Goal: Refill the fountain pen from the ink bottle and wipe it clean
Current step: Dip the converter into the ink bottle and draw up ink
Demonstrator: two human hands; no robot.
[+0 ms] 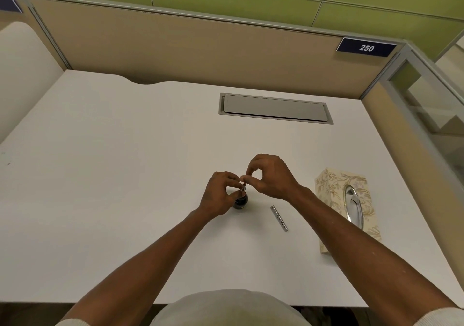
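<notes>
A small dark ink bottle (pixel 241 202) stands on the white desk (pixel 125 175), just below both hands. The thin silver front part of the fountain pen (pixel 243 186) stands upright over the bottle's mouth; its tip is hidden. My left hand (pixel 219 192) pinches the pen from the left, with its thumb near the bottle's neck. My right hand (pixel 272 176) pinches the pen's top end between thumb and forefinger. A silver pen barrel (pixel 279 218) lies loose on the desk to the right of the bottle.
A floral tissue box (pixel 347 207) stands at the right, beside my right forearm. A grey cable hatch (pixel 275 108) is set into the desk farther back. Beige partition walls (pixel 200 49) close the desk at the back and right.
</notes>
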